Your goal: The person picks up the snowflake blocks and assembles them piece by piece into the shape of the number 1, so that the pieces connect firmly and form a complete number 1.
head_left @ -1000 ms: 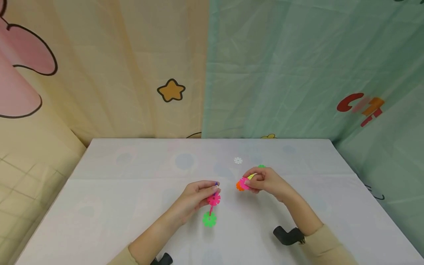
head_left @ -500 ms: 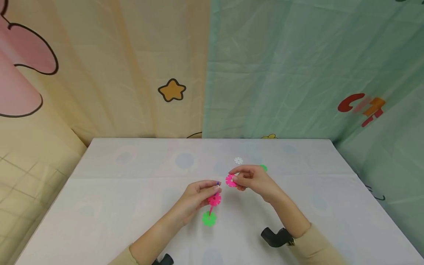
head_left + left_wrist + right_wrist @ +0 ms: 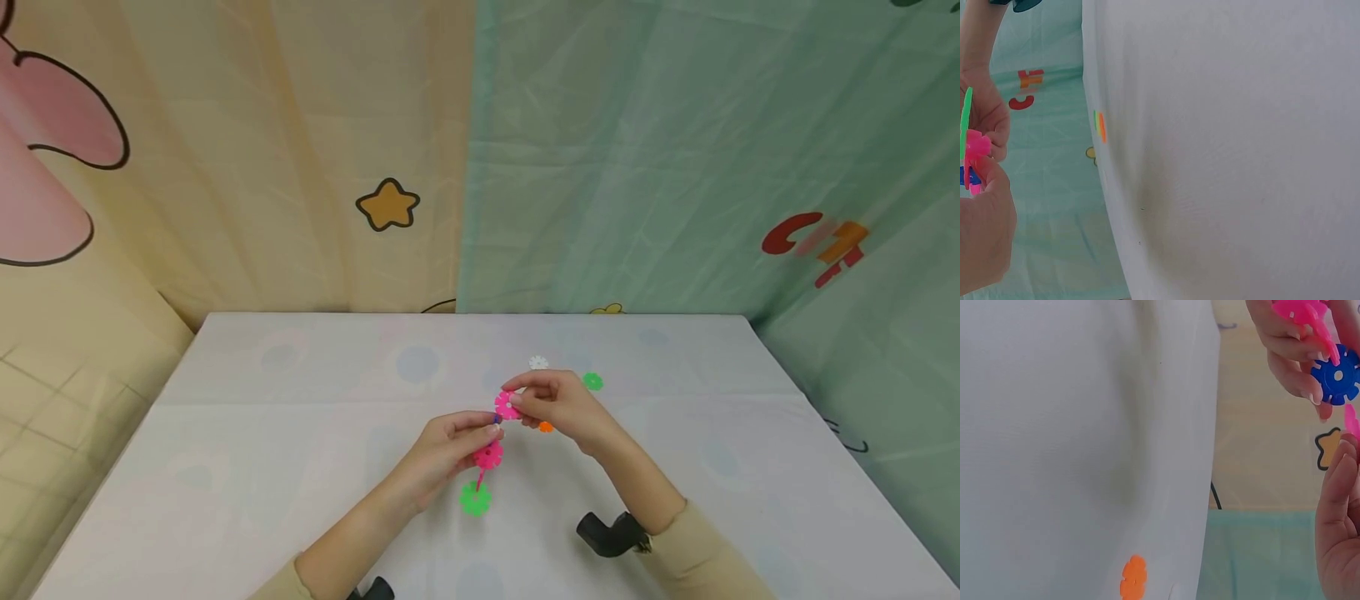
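My left hand [image 3: 450, 454] holds a small chain of notched plastic snowflake discs. In it are a blue disc [image 3: 1337, 375] at the fingertips, a pink disc [image 3: 488, 455] below, another pink one seen nearly edge-on [image 3: 481, 477], and a green disc [image 3: 476, 499] hanging lowest. My right hand [image 3: 562, 408] pinches a separate pink disc [image 3: 506, 405] between thumb and fingers. In the right wrist view this pink disc's edge [image 3: 1352, 420] is right at the lower rim of the blue disc. Both hands are raised over the table.
On the white-covered table [image 3: 300, 467], a white disc [image 3: 538, 362] and a green disc [image 3: 593, 381] lie beyond the right hand. An orange disc [image 3: 546, 427] shows just under that hand. Printed curtains stand behind the table's far edge.
My right hand has moved left with its pink disc, up to the blue disc in the left hand. The orange and green discs on the table have come into fuller view. The left hand barely moved.
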`<state>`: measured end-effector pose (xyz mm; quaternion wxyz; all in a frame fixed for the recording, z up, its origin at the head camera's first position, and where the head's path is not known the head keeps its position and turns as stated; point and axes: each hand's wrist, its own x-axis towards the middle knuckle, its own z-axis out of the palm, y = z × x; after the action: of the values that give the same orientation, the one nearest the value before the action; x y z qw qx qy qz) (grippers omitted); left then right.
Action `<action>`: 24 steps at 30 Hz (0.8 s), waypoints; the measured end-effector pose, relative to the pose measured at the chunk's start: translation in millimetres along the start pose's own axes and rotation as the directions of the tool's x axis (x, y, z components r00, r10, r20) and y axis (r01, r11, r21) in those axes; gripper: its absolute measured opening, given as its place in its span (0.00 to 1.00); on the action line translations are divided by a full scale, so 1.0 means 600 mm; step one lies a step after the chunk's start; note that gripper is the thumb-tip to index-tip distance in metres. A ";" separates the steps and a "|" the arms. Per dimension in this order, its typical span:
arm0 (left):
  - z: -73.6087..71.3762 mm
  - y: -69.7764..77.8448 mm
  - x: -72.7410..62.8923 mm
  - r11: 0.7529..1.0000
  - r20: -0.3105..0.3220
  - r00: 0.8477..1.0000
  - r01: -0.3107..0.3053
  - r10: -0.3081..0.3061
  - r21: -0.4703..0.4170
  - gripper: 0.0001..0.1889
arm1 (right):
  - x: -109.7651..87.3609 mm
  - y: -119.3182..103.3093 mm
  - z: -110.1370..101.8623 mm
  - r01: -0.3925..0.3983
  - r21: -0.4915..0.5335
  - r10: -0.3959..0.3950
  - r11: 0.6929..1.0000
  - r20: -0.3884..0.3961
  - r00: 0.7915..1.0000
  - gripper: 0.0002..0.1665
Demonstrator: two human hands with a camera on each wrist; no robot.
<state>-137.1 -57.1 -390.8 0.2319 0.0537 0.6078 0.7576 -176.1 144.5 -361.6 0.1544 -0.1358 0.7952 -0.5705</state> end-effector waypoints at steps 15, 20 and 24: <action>-0.002 -0.007 0.002 1.000 0.026 0.999 -0.023 0.023 -0.020 0.21 | 0.009 -0.003 0.008 0.044 -0.031 -0.041 0.999 0.069 0.997 0.13; 0.000 -0.007 0.001 0.999 0.020 0.999 -0.044 0.044 -0.002 0.21 | 0.010 -0.006 0.009 0.070 -0.041 -0.067 0.997 0.081 0.994 0.12; 0.001 -0.009 0.000 0.997 0.004 0.998 -0.069 0.069 0.018 0.21 | 0.011 -0.011 0.012 0.105 -0.064 -0.100 0.992 0.081 0.992 0.10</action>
<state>-135.2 -55.8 -395.5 0.2063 0.0781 0.6119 0.7595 -178.9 134.1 -358.3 0.1509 -0.2039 0.7995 -0.5445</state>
